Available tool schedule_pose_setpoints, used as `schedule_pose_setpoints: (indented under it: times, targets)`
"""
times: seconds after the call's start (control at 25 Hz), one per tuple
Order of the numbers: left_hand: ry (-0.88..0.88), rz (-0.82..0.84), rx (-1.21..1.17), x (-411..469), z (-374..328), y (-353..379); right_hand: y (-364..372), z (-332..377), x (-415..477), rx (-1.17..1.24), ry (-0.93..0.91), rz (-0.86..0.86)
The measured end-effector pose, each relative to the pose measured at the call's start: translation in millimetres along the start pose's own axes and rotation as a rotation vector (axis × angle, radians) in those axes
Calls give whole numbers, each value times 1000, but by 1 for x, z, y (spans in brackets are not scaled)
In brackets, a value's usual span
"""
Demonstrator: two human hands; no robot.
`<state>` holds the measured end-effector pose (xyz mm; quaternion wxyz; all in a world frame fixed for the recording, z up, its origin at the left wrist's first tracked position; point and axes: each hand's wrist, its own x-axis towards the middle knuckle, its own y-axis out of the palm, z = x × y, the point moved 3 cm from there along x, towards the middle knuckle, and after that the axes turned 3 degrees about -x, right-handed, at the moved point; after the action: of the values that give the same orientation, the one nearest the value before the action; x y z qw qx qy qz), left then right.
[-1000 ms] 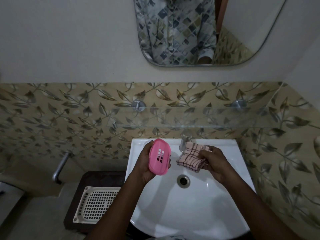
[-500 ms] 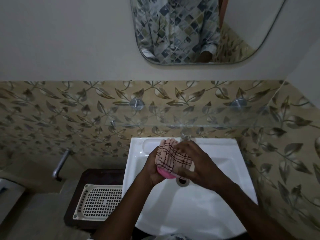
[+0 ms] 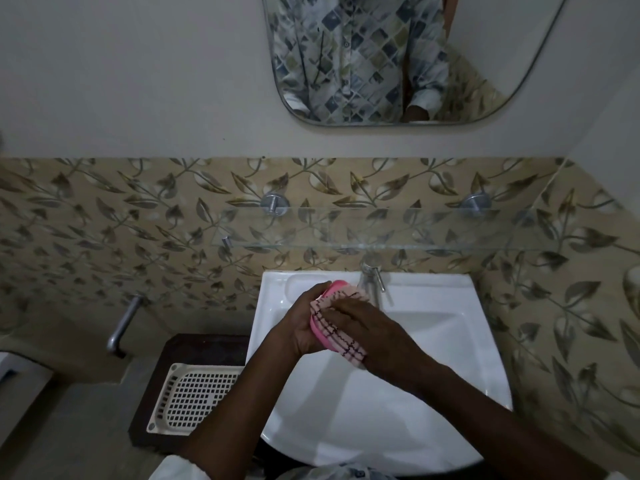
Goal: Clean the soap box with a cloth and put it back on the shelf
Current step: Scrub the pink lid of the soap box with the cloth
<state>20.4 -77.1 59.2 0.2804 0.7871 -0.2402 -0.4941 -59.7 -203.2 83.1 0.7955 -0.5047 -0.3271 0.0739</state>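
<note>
Over the white sink, my left hand grips the pink soap box from the left side. Only the box's top edge and lower left rim show. A pink checked cloth is wrapped over the box's face. My right hand presses the cloth against the box, fingers laid across it. The glass shelf hangs on the tiled wall just above the sink and nothing stands on it.
A chrome tap stands right behind my hands. A cream plastic basket sits on a dark stool left of the sink. A metal pipe sticks out of the left wall. A mirror hangs above.
My right hand brought the cloth from beside the box onto it and now rubs lower across its face. The box has tipped so its top edge shows above the cloth.
</note>
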Motion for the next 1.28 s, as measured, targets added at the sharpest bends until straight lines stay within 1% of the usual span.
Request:
schedule_pose_setpoints:
  times: [0.04,0.08,0.12,0.16,0.28,0.32,0.4,0.44,0.52,0.56,0.64,0.68,0.76,0.8,0.84,0.92,0.96,1.04,1.08,1.2,1.28]
  targets:
    - [-8,13,-13,0,1,1,-5,-8,5,-2,-5,-52]
    - [-26,27,-35,1,3,0,-12,-19,11,2,33,-109]
    - [-43,31,-42,0,6,0,-17,-26,16,1,71,-135]
    - [-55,43,-36,-1,9,0,-18,-28,18,10,66,-117]
    - [-69,101,-25,-5,10,8,-8,-16,13,40,-211,-4]
    - [-80,116,-62,-5,10,10,-7,-17,12,29,-230,16]
    - [-66,130,-99,-5,7,9,-11,-21,18,19,-130,-17]
    - [-53,125,-104,-6,7,6,-10,-18,22,34,-128,-19]
    - [-56,111,-96,-5,8,-1,-5,-12,28,33,-230,3]
    - [-64,93,-97,-4,8,-5,-6,-14,31,16,-224,-3]
    - [-66,66,-116,-2,7,-12,-11,-22,36,-11,-77,-72]
    - [-46,68,-135,-1,6,-12,-10,-21,37,-7,-65,-89]
    - [-2,88,-180,2,3,-13,-1,-11,36,11,-189,-62]
    - [6,100,-186,4,1,-13,4,-10,35,-1,-204,-42]
    - [9,101,-168,5,1,-13,5,-13,36,-11,-134,-47]
    - [34,93,-133,3,-1,-12,0,-26,41,-33,72,-75]
    - [49,91,-135,2,-1,-11,-1,-28,43,-59,80,-52]
    - [69,75,-155,2,-4,-8,2,-27,46,-108,34,22]
    - [92,66,-144,2,-5,-8,2,-28,46,-115,88,36]
    - [198,-12,-83,0,-13,-4,1,-32,33,-199,466,30]
    - [253,-78,-103,3,-19,-1,8,-14,22,-187,594,68]
